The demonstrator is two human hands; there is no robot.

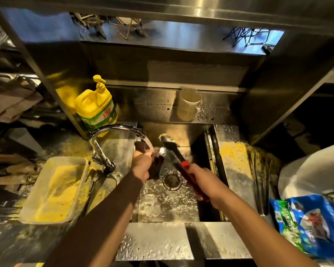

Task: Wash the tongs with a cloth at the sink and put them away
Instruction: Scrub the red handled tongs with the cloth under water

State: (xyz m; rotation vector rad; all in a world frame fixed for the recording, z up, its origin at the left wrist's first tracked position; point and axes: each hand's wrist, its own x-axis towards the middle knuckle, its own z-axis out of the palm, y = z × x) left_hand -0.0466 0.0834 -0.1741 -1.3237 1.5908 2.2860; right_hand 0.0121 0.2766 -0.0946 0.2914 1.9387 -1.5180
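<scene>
Over the steel sink point(168, 211), my right hand point(204, 182) grips the red handle of the tongs point(174, 153), whose dark arms point up and away toward the back wall. My left hand point(143, 166) holds a dark cloth point(155, 164) bunched under the faucet spout point(121, 130), close beside the tongs' arms. Water runs from the spout onto the cloth and my fingers. The drain point(172, 180) lies below both hands.
A yellow dish-soap pump bottle point(95, 106) stands behind the faucet. A plastic tray point(54, 189) with yellow residue sits left of the sink. A translucent jug point(188, 105) stands at the back. Blue-green packets point(308, 226) and a white bowl point(312, 170) lie at right.
</scene>
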